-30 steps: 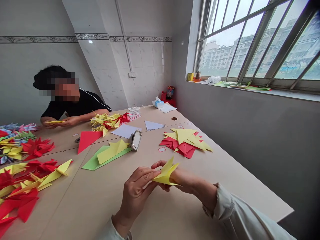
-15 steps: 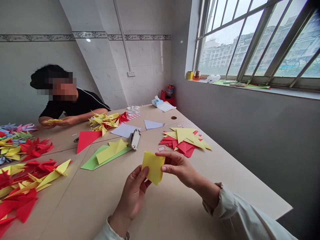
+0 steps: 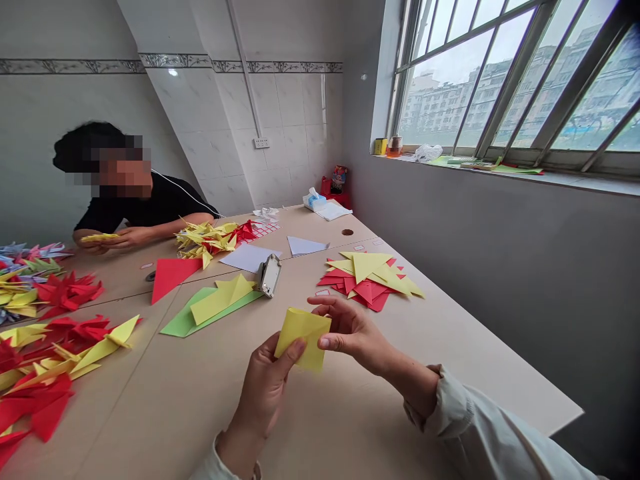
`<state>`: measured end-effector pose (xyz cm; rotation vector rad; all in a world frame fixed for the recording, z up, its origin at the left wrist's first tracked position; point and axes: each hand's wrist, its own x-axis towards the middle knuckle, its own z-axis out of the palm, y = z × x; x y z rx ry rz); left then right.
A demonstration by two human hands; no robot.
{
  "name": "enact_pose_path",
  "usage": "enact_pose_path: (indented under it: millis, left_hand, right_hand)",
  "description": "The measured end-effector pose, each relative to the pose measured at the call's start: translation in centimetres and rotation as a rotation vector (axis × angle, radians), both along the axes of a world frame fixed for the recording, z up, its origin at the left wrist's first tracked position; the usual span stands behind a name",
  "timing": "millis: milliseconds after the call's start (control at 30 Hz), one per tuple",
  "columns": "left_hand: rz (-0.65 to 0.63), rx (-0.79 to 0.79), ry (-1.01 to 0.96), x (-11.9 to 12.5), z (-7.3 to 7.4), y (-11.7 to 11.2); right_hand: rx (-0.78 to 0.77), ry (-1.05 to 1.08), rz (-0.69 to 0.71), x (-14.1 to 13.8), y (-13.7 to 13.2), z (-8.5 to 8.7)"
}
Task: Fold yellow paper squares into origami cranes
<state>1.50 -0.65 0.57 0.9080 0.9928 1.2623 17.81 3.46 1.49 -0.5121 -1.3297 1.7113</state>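
I hold a folded yellow paper (image 3: 302, 333) upright above the table (image 3: 350, 427), between both hands. My left hand (image 3: 267, 387) pinches its lower left part with thumb and fingers. My right hand (image 3: 350, 330) pinches its upper right edge. A pile of red and yellow folded triangles (image 3: 370, 280) lies just beyond my right hand.
A green sheet with yellow folded paper (image 3: 213, 307) and a small metal clip-like object (image 3: 270, 275) lie ahead. Heaps of folded red and yellow paper shapes (image 3: 45, 360) fill the left. A person in black (image 3: 130, 200) folds paper across the table. A tissue box (image 3: 314, 199) stands far back.
The yellow paper was held flat and low with pointed flaps; it has been flattened into a square-like shape and raised upright. My right hand moved from behind it to its top right edge.
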Motion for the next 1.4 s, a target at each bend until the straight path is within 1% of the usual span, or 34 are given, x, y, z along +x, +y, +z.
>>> enact_pose_path:
  millis: [100, 200, 267, 333, 467, 533, 600, 733, 833, 933, 1067, 1167, 1233, 1300, 1400]
  left_hand:
    - [0.043, 0.055, 0.166, 0.0, -0.4, 0.1]
    - [0.046, 0.048, 0.245, -0.1, -0.5, 0.3]
    - [0.029, 0.057, 0.253, -0.3, -0.3, 0.3]
    - [0.040, 0.081, 0.250, -0.5, -0.2, 0.4]
    - [0.167, 0.096, 0.318, -0.8, -0.5, 0.7]
    - [0.206, 0.092, 0.342, -0.9, -0.6, 0.8]
    - [0.158, 0.081, 0.323, -0.8, -0.5, 0.8]
    - [-0.046, 0.077, 0.203, -0.6, 0.1, 0.5]
    - [-0.089, 0.081, 0.119, -0.6, 0.1, 0.3]
    - [-0.040, 0.085, 0.109, -0.7, -0.4, 0.3]
    - [0.113, 0.101, 0.160, -0.6, -1.1, 0.5]
    - [0.193, 0.101, 0.183, -0.4, -1.3, 0.6]
    - [0.195, 0.080, 0.158, -0.4, -1.3, 0.6]
    - [0.164, 0.056, 0.136, -0.4, -1.4, 0.7]
    - [0.153, 0.062, 0.169, -0.6, -1.6, 0.7]
  right_hand:
    - [-0.012, -0.133, -0.053, -0.3, 0.1, -0.6]
    - [0.033, -0.239, -0.112, -0.3, 0.3, -1.0]
    - [0.054, -0.262, -0.140, 0.0, 0.6, -1.0]
    - [0.053, -0.268, -0.154, 0.4, 0.8, -0.8]
    - [0.041, -0.253, -0.151, 0.7, 1.1, -0.4]
    - [0.050, -0.239, -0.154, 0.7, 1.0, -0.3]
    - [0.074, -0.243, -0.154, 0.6, 0.9, -0.3]
    - [0.170, -0.380, -0.122, 0.2, 0.4, -0.6]
    - [0.225, -0.478, -0.098, -0.1, 0.0, -1.0]
    - [0.210, -0.493, -0.071, -0.3, 0.0, -1.4]
    - [0.172, -0.479, -0.048, -0.5, 0.0, -1.8]
    - [0.140, -0.450, -0.038, -0.8, 0.0, -2.1]
    - [0.125, -0.435, -0.034, -0.9, -0.1, -2.1]
    - [0.117, -0.434, -0.036, -0.9, -0.1, -2.1]
    - [0.127, -0.469, -0.038, -1.0, -0.2, -2.0]
